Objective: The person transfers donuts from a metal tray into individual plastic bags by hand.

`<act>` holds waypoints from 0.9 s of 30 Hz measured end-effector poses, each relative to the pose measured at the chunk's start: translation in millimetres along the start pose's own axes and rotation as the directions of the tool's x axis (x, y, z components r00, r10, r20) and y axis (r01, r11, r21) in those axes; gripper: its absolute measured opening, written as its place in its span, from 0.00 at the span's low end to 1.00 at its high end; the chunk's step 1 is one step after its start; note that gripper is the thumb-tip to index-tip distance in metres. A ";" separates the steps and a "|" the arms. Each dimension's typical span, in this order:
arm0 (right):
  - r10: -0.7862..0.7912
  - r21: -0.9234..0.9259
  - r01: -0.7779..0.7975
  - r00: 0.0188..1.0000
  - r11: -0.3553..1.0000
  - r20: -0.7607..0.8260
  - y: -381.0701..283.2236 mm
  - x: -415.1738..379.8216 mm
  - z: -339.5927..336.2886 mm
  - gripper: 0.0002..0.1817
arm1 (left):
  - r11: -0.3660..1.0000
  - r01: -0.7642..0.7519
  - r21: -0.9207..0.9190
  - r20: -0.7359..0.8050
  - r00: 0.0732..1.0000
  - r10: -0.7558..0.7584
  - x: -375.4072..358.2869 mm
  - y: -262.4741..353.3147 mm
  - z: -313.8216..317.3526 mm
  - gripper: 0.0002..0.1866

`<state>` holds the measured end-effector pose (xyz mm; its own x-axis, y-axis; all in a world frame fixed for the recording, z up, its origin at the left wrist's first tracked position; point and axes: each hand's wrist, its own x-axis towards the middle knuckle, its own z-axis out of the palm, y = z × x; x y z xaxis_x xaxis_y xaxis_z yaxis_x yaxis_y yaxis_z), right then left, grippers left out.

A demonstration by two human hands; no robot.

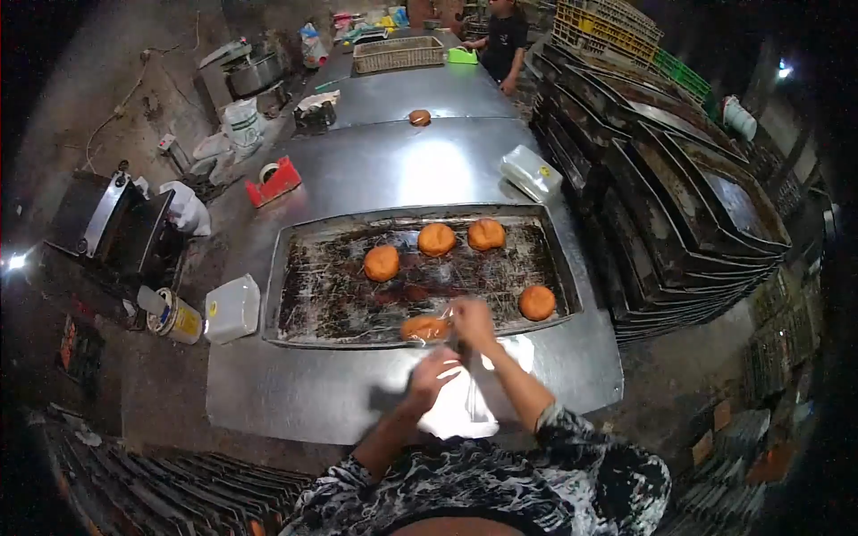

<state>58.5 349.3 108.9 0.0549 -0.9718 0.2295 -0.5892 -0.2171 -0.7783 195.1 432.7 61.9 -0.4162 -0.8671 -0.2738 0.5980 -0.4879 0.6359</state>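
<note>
An orange-brown bun (425, 329) sits inside a clear plastic bag at the near edge of a dark, worn baking tray (304, 341). My right hand (471, 323), just right of the bun, has its fingers closed on the bag. Nearer to me, my left hand (433, 373) is closed too and seems to grip the bag's lower end; its fingertips are partly hidden. Loose buns lie in the tray: one bun (382, 263) to the left, two at the back, including a bun (436, 239), and a bun (536, 303) at the right.
Clear packs (234, 309) (532, 173) flank the tray on the metal table (357, 147). A red tape dispenser (274, 182) stands on the left edge. Farther back are another bun (419, 117) and a crate (399, 55). Stacked trays (688, 214) rise at right; a person (504, 45) stands behind.
</note>
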 end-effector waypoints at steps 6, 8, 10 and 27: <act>-0.381 -0.129 0.359 0.843 0.924 -0.380 -50.3 118.3 -16.9 0.17 | -0.253 -0.784 0.567 0.801 0.596 -0.053 28.5 -121.6 -26.6 0.09; -0.232 0.262 0.217 0.972 0.940 0.030 -60.2 50.6 -29.6 0.19 | -0.244 -0.598 0.763 0.535 0.797 -0.280 26.0 -108.9 -18.3 0.08; 0.023 0.323 -0.187 0.892 0.928 0.451 5.3 -47.5 -23.6 0.10 | 0.053 -0.614 0.788 0.616 0.784 -0.077 32.1 -96.8 -25.8 0.07; 0.236 0.357 -0.316 0.939 0.879 0.251 26.7 -202.4 -34.0 0.08 | 0.606 0.110 0.788 0.299 0.792 -0.533 21.0 -53.0 32.2 0.16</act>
<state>4.3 543.4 61.4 0.1151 -0.9867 -0.1146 -0.2476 0.0832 -0.9653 132.6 443.6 45.8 -0.8529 -0.3966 -0.3397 -0.2231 -0.3113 0.9237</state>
